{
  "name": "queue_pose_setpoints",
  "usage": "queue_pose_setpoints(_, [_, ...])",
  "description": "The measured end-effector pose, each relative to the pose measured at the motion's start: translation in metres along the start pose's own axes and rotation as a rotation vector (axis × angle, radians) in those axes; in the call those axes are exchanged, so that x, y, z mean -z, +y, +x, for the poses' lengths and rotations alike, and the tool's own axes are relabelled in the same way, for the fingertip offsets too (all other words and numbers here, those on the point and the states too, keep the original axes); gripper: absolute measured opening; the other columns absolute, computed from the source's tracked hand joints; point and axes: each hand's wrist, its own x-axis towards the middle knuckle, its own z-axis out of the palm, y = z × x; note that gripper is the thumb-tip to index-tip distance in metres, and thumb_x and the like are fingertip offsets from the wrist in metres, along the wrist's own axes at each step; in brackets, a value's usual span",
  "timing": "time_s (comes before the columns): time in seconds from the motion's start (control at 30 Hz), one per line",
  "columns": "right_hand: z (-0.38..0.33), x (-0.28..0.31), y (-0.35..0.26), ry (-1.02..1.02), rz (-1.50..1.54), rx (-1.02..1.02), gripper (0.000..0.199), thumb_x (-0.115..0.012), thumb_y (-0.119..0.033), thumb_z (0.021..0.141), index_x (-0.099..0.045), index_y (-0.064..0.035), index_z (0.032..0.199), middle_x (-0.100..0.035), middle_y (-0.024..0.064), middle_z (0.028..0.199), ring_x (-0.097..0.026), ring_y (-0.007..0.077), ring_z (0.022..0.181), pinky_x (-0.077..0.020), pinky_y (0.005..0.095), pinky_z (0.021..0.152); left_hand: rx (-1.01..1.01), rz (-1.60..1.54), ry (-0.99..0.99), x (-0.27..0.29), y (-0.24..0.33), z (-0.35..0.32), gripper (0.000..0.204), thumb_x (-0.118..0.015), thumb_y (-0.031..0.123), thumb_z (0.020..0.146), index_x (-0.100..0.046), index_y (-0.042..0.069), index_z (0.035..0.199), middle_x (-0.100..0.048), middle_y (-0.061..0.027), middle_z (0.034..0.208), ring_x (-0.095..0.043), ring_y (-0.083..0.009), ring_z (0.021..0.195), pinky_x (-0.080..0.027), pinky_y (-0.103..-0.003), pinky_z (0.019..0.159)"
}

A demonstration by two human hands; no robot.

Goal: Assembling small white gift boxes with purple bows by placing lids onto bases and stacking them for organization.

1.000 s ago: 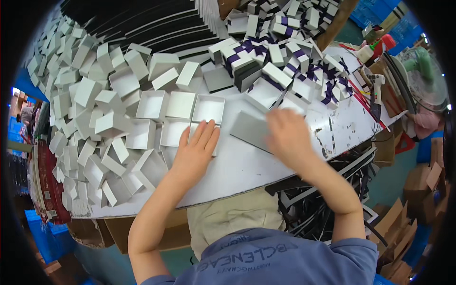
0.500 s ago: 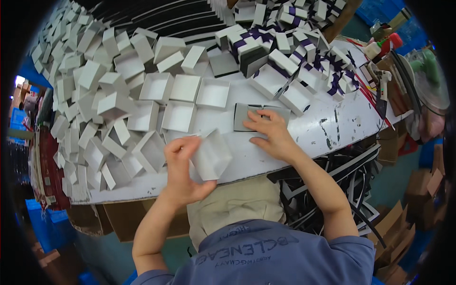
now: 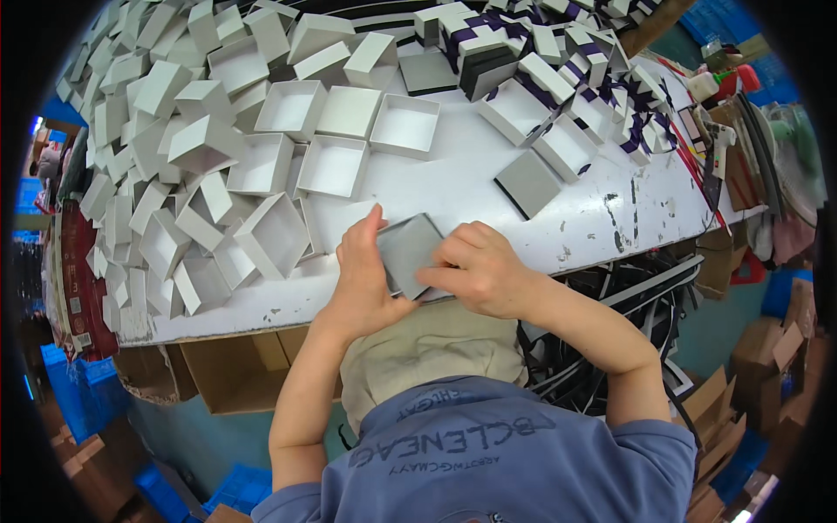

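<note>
At the centre of the frame, near the table's (image 3: 488,187) lower edge, both hands close on a small grey box (image 3: 408,253). The left hand (image 3: 364,277) cups the box from the left, fingers curled up along its side and thumb below. The right hand (image 3: 478,268) lies over the box's right edge, fingers bent and pressed onto it, the thumb tucked under; whether the box is a lid on a base cannot be told. Just above the hands, upper centre, stand four open white trays (image 3: 349,131) side by side. A heap of white boxes (image 3: 166,166) fills the left of the frame, touching one another at all angles. In the upper right lie boxes with dark ribbon (image 3: 523,61), and a single grey pad (image 3: 528,183) rests apart on bare tabletop, right of centre.
</note>
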Motion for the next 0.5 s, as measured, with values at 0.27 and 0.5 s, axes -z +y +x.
queue_pose_setpoints(0.27, [0.013,0.042,0.082,0.169,-0.587,-0.317,0.024,-0.071,-0.008,0.068,-0.063,-0.0098,0.091,-0.056,0.0076,0.098,-0.052,0.0216,0.101,-0.0436,0.0332,0.077,-0.213,-0.044,0.04,0.002,-0.007,0.001,0.064,-0.073,0.027,0.07,-0.046,0.013,0.126,-0.039,-0.0111,0.134,-0.034,-0.0351,0.119,-0.029,-0.045,0.095])
queue_pose_setpoints(0.5, [0.033,0.047,0.06,0.455,0.209,-0.474,0.031,-0.066,-0.008,0.073,-0.056,-0.0042,0.103,-0.059,0.0076,0.092,-0.059,0.0211,0.083,-0.0466,0.0286,0.072,-0.313,0.298,-0.205,0.029,0.01,0.005,0.049,-0.073,0.022,0.072,-0.057,0.01,0.117,-0.043,-0.0128,0.134,-0.038,-0.0389,0.12,-0.033,-0.049,0.096])
